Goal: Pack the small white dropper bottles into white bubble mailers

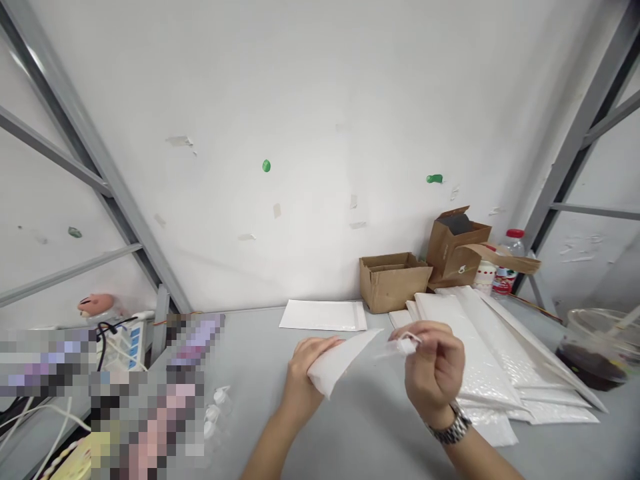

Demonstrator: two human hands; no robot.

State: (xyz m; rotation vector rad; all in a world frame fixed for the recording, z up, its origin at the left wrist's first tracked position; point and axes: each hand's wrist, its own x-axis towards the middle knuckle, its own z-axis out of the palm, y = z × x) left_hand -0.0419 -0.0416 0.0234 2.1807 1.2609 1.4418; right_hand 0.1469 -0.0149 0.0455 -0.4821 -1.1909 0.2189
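My left hand (306,373) is closed around a white bubble mailer (343,363), held tilted above the table with its upper corner pointing right. Just to the right, my right hand (436,367), with a metal-band watch on the wrist, pinches a small clear plastic bottle (391,349) by its white cap end. The bottle lies sideways in the air, its clear end towards the mailer and apart from it. Several similar small bottles (213,417) with white caps stand on the grey table (255,340) to the left. Another white mailer (323,315) lies flat near the wall.
A pile of white bubble mailers (475,353) lies to the right. Behind it are an open cardboard box (395,287), a brown paper bag (450,250) and a red-capped bottle (513,243). A cup of dark drink (593,363) stands far right; a power strip (130,343) is at left.
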